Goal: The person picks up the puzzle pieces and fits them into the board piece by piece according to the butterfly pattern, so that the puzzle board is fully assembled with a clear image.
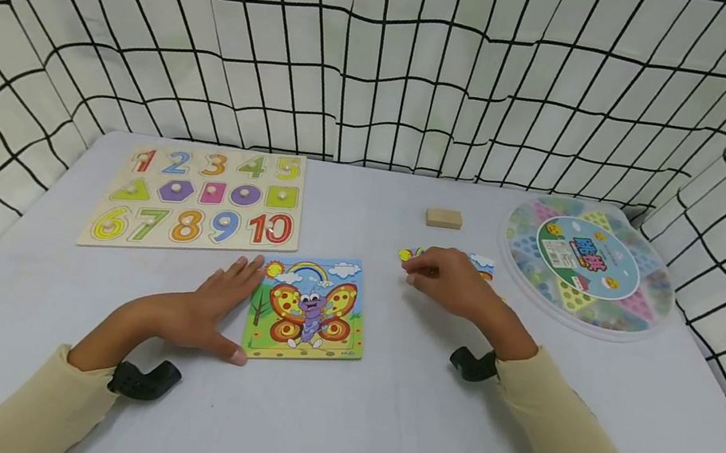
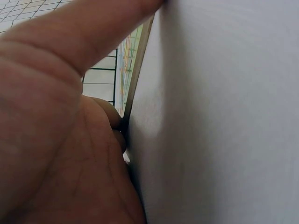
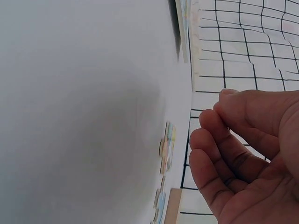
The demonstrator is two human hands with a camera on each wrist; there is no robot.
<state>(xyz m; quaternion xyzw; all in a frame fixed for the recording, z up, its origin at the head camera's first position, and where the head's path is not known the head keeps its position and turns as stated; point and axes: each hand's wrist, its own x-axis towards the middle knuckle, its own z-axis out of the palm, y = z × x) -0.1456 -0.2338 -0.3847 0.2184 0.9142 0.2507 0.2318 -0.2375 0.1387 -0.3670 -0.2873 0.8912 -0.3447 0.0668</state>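
Observation:
A square butterfly jigsaw puzzle [image 1: 310,310] lies flat on the white table. My left hand [image 1: 202,311] rests at its left side, fingers straight along the upper left corner and thumb at the lower left corner. In the left wrist view the thumb [image 2: 88,32] reaches along the board's edge. My right hand [image 1: 452,279] hovers by loose jigsaw pieces [image 1: 483,265], its fingers loosely bent and thumb close to the index finger. No piece shows between those fingertips [image 3: 211,119] in the right wrist view. Several loose pieces [image 3: 168,147] lie beyond them, partly hidden by the hand in the head view.
A wooden number board [image 1: 207,201] with shapes lies at the back left. A small wooden block [image 1: 444,218] sits at the back middle. A round, clear-rimmed game box [image 1: 589,258] stands at the back right. Black netting [image 1: 392,62] over white walls encloses the table.

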